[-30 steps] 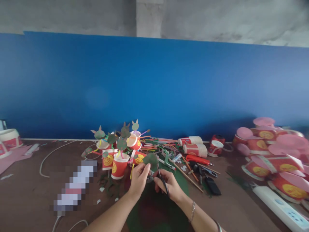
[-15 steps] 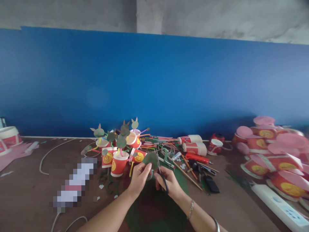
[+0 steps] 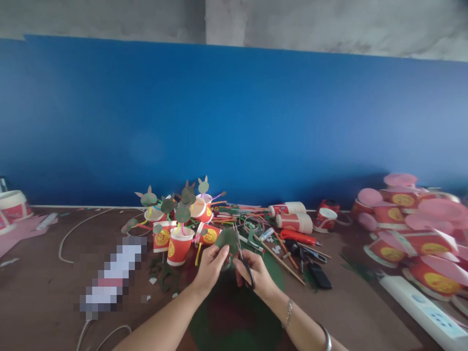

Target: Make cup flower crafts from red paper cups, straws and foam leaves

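Observation:
Between thumb and fingers, my left hand [image 3: 211,268] pinches a small piece of dark green paper [image 3: 227,239]. My right hand [image 3: 255,273] is closed round the black handles of a pair of scissors [image 3: 239,248], whose blades point away from me along the right edge of the paper. Below both hands lies a large dark green sheet [image 3: 237,312]. Just beyond my left hand stand red paper cups [image 3: 180,247] with green paper animal heads [image 3: 183,213] on coloured stems.
Right of my hands lie stacked paper cups [image 3: 294,222], a red-handled tool [image 3: 299,237], a wooden stick [image 3: 283,263] and a black object [image 3: 320,276]. Cups with pink paper discs [image 3: 435,214] are heaped at far right, behind a white power strip [image 3: 424,307]. A blue panel [image 3: 234,122] rises behind.
The green paper has turned slightly in my left hand and sits more upright beside the scissor blades. Both hands stay in nearly the same place.

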Demonstrator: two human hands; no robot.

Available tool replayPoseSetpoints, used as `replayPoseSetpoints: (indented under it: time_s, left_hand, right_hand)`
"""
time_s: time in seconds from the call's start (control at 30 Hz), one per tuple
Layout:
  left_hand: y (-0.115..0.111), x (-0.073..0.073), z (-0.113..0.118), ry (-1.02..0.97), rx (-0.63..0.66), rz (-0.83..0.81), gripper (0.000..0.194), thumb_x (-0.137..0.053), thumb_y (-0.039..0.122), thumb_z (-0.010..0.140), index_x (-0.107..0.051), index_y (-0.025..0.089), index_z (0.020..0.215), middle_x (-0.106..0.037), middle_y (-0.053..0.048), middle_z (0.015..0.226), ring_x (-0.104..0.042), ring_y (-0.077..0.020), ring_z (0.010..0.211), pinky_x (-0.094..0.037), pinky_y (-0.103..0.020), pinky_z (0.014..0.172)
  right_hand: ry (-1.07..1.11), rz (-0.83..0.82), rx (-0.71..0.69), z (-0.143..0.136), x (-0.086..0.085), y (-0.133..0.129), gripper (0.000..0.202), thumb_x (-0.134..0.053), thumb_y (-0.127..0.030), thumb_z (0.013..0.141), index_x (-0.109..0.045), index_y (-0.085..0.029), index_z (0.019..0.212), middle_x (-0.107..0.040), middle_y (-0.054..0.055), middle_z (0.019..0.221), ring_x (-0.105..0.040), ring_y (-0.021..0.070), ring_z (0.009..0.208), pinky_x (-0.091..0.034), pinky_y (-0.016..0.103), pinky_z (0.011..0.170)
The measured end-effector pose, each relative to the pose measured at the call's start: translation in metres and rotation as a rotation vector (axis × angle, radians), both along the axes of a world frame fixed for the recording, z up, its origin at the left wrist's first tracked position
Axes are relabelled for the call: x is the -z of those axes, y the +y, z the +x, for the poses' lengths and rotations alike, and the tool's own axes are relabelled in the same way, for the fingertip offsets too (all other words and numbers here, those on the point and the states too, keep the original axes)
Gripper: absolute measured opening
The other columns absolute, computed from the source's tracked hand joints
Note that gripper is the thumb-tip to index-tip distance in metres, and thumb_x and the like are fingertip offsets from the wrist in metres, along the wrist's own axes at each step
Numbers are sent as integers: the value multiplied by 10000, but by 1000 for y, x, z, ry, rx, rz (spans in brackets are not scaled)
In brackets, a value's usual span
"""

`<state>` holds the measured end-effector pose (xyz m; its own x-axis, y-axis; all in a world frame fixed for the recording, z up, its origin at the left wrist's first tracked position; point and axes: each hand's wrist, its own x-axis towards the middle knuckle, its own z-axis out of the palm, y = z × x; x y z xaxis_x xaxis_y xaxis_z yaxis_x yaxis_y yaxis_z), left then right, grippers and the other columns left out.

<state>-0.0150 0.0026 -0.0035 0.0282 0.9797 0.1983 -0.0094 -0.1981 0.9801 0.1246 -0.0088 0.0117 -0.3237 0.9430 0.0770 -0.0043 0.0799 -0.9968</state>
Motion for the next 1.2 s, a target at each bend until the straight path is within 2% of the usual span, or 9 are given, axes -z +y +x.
replayPoseSetpoints:
  time_s: [0.2,0.4,0.93,1.2]
  left_hand:
    - [1,3,-1,18,29,5,375,-524,440,798,-565,132,587,-507,8,535,-451,-103,527,-359,-219,525]
    - [3,6,-2,-3,51,-20,393,-527,477,784,-543,141,581,-500,15,532,-455,-105,525,-364,-218,532]
    - [2,2,-1,-67,57,-42,360,-533,452,784,-525,143,599,-472,29,527,-416,-93,515,-330,-214,523]
    - [0,-1,-2,-19,-52,-4,401,-487,446,822,-455,159,543,-450,36,516,-414,-94,523,-329,-206,524]
  right_hand:
    - [11,5,-10,3,2,1,363,-637,-508,703,-517,-165,696,-515,-45,433,-425,75,364,-326,184,375]
    - [6,30,-10,5,7,4,376,-609,-526,725,-508,-165,687,-474,-60,412,-414,69,350,-331,183,372]
    - [4,53,-20,5,13,7,357,-593,-504,753,-509,-163,691,-467,-61,399,-415,68,336,-315,179,365]
    - [-26,30,-11,5,9,5,350,-596,-494,746,-508,-162,677,-474,-57,395,-422,73,332,-301,181,363]
